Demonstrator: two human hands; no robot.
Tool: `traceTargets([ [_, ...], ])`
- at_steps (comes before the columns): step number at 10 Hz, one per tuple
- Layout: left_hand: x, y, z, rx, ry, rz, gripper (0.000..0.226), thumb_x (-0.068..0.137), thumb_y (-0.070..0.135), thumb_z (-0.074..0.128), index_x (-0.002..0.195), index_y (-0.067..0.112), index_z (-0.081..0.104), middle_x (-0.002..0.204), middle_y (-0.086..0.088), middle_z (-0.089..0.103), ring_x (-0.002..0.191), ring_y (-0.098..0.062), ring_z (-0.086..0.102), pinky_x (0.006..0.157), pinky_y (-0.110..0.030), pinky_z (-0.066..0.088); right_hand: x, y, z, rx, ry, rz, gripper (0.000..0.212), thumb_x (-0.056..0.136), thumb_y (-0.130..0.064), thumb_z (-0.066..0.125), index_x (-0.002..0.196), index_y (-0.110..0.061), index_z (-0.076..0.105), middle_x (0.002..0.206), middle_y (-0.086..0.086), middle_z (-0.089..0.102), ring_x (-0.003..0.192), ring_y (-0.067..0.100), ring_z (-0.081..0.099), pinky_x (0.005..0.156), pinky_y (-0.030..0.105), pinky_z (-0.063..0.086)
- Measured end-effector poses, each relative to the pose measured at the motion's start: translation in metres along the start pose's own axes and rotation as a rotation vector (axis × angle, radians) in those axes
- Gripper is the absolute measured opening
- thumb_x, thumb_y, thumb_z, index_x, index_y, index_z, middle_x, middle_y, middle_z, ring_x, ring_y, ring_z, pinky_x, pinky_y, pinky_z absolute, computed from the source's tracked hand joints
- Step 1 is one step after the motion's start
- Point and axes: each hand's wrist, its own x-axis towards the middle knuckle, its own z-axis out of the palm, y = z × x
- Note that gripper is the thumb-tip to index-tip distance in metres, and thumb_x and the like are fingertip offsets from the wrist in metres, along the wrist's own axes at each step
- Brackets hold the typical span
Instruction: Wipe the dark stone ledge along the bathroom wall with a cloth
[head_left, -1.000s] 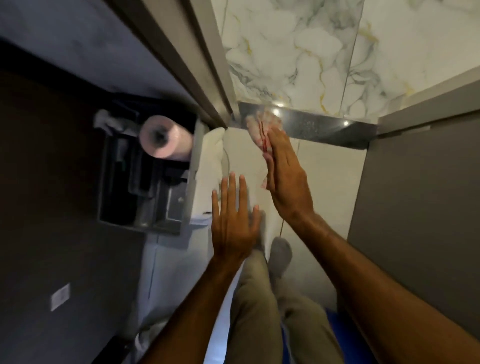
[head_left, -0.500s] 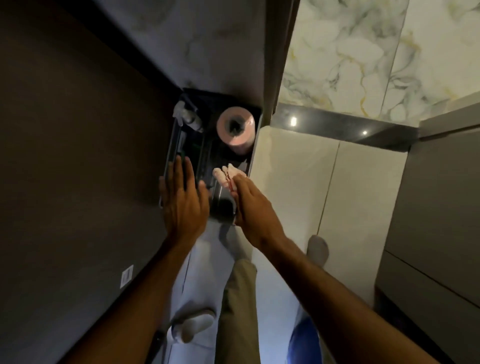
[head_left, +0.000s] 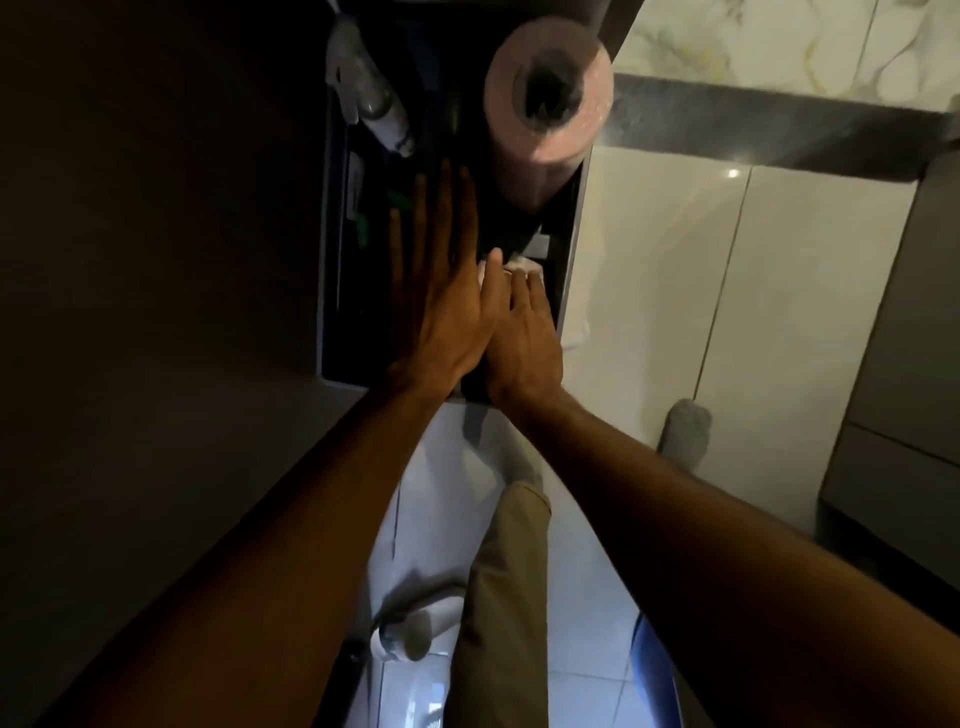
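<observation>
Pale cloth (head_left: 519, 266) bunched under right hand (head_left: 524, 343)'s fingers; left hand (head_left: 441, 296) flat, empty.

The right hand (head_left: 522, 338), with the cloth (head_left: 519, 267) under its fingers, has left the ledge (head_left: 779, 135) and now lies inside the dark recess (head_left: 332, 260), near its right edge below the roll (head_left: 545, 104). The left hand (head_left: 441, 291), formerly apart, now lies flat beside it, the two touching. The view has closed in on the recess.
</observation>
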Motion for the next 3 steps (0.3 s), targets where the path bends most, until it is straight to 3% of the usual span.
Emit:
traceTargets([
  [1, 0.000, -0.004, 0.014, 0.042, 0.012, 0.011, 0.076, 0.112, 0.051, 0.026, 0.173, 0.010, 0.006, 0.182, -0.016, 0.006, 0.169, -0.034, 0.004, 0.138, -0.057, 0.009, 0.007, 0.011, 0.031, -0.016, -0.183, 0.025, 0.105, 0.106, -0.039, 0.066, 0.170, -0.007, -0.011, 0.180, 0.017, -0.008, 0.169, 0.032, -0.006, 0.139, 0.047, 0.001],
  [2, 0.005, -0.005, 0.012, 0.050, -0.004, 0.016, 0.078, 0.111, 0.053, 0.027, 0.173, 0.010, 0.007, 0.182, -0.018, 0.006, 0.169, -0.036, 0.005, 0.138, -0.058, 0.007, 0.010, 0.012, 0.031, -0.016, -0.273, 0.037, 0.109, 0.105, -0.036, 0.068, 0.169, -0.007, -0.015, 0.179, 0.016, -0.016, 0.168, 0.032, -0.011, 0.138, 0.049, -0.001],
  [3, 0.000, -0.003, -0.005, 0.021, -0.074, 0.016, 0.082, 0.111, 0.058, 0.027, 0.172, 0.010, 0.002, 0.182, -0.019, 0.001, 0.169, -0.036, 0.000, 0.138, -0.058, 0.003, -0.021, 0.008, 0.008, 0.043, -0.238, -0.021, 0.095, 0.110, -0.030, 0.059, 0.171, -0.010, -0.010, 0.180, 0.015, -0.011, 0.169, 0.031, -0.006, 0.139, 0.049, 0.007],
])
